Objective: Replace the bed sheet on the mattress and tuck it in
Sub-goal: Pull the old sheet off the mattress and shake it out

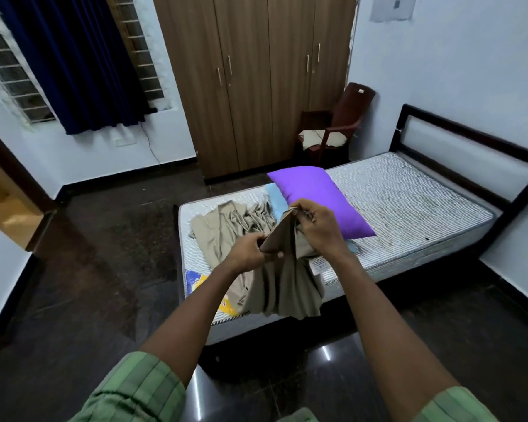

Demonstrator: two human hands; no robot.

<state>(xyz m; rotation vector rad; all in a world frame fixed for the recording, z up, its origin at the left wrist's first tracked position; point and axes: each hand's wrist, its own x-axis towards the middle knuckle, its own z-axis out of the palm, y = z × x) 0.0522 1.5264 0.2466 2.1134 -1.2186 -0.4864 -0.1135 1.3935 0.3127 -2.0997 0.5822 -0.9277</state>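
Both hands pinch one edge of the tan bed sheet (281,278): left hand (247,252) low, right hand (317,226) higher, fingers curled on the fabric. That edge runs up toward the right; the sheet hangs below the fingers and trails left onto the striped mattress (409,208). Just beyond the right fingers lies a purple pillow (320,196), over light blue cloth (276,199); farther off, a chair (336,129) and wardrobe (250,80).
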